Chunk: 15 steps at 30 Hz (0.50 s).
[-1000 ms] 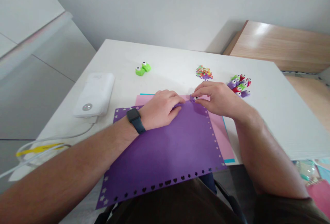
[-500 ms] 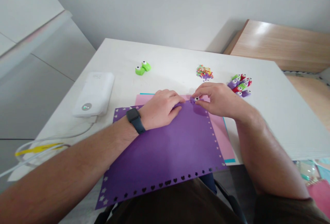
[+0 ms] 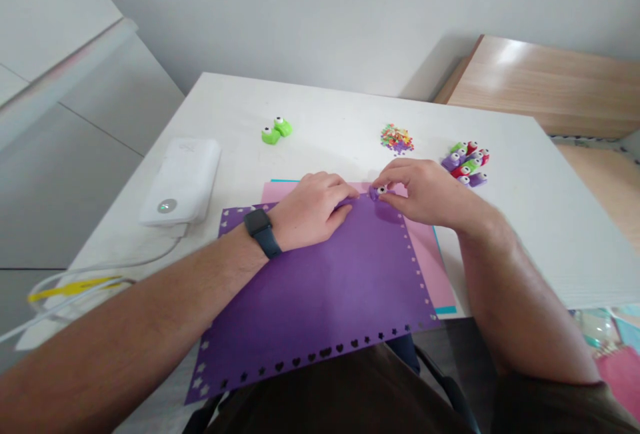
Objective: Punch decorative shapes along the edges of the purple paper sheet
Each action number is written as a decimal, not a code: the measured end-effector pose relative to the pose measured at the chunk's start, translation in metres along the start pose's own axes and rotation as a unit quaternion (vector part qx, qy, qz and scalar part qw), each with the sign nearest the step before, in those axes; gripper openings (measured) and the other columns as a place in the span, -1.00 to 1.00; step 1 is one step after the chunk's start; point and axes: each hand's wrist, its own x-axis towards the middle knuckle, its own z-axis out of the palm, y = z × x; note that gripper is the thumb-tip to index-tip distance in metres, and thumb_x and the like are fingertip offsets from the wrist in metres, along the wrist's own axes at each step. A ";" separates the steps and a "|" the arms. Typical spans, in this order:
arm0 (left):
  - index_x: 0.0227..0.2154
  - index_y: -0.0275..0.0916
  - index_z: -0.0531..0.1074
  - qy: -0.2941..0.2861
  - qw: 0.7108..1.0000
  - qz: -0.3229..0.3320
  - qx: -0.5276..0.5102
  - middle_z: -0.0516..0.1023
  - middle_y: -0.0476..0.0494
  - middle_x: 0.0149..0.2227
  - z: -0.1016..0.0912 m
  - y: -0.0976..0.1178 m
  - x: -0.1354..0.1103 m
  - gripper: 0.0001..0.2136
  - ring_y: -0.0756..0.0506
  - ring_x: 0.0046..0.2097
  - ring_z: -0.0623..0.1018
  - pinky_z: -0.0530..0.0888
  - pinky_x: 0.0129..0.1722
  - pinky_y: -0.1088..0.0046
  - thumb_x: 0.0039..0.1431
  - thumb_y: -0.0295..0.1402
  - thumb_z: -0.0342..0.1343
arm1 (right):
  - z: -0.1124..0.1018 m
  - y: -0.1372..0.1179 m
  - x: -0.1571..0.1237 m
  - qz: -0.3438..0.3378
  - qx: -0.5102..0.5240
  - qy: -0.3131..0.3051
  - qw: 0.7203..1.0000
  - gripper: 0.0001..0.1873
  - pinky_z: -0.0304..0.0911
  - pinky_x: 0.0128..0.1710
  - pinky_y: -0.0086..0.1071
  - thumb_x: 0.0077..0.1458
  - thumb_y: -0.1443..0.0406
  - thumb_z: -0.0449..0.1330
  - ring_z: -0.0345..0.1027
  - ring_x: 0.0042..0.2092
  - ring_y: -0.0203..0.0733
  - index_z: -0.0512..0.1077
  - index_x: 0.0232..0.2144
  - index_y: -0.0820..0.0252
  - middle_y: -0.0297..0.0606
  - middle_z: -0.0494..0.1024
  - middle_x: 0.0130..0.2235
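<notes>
My right hand [image 3: 423, 194] pinches a small purple craft punch [image 3: 377, 193] with a googly-eye face at the top edge of a purple paper sheet [image 3: 320, 301]. Stars and hearts are punched along the sheet's edges. My left hand [image 3: 310, 211], with a black smartwatch [image 3: 259, 231] on its wrist, lies on the sheet, fingertips near the punch. A pink sheet [image 3: 425, 254] lies under the purple one. Several coloured craft punches [image 3: 465, 166] stand beyond my right hand, beside a pile of paper confetti shapes [image 3: 397, 139]. A green frog-shaped punch [image 3: 277, 131] sits further left.
A white power bank [image 3: 180, 183] lies on the white table [image 3: 350, 104] left of the paper, its cable running to a yellow-marked clear coil [image 3: 75, 289]. A wooden surface [image 3: 540, 81] lies beyond the table's right side. Coloured papers [image 3: 620, 374] show below right.
The view has drifted slightly. The purple punch has shifted a little to the right, and both hands remain at the sheet's top edge.
</notes>
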 end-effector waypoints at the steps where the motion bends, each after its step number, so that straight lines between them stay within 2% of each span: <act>1: 0.02 -0.22 0.57 0.000 1.000 0.000 -0.001 0.63 -0.24 -0.04 0.000 0.000 0.000 -0.78 -0.22 0.04 0.58 0.48 0.13 0.11 0.43 -0.38 0.09 | 0.000 0.000 0.000 0.002 0.000 0.001 1.000 -0.75 0.37 -0.03 -0.17 0.20 0.40 0.26 0.56 -0.12 -0.02 0.70 -0.12 0.22 -0.11 0.69 -0.16; 15: 0.02 -0.24 0.57 -0.002 1.000 0.002 0.006 0.63 -0.25 -0.03 -0.001 -0.001 -0.001 -0.78 -0.23 0.03 0.58 0.48 0.13 0.10 0.44 -0.38 0.08 | 0.001 0.000 0.001 -0.002 -0.004 0.007 1.000 -0.75 0.36 -0.06 -0.21 0.21 0.39 0.25 0.53 -0.16 -0.06 0.69 -0.12 0.20 -0.14 0.69 -0.18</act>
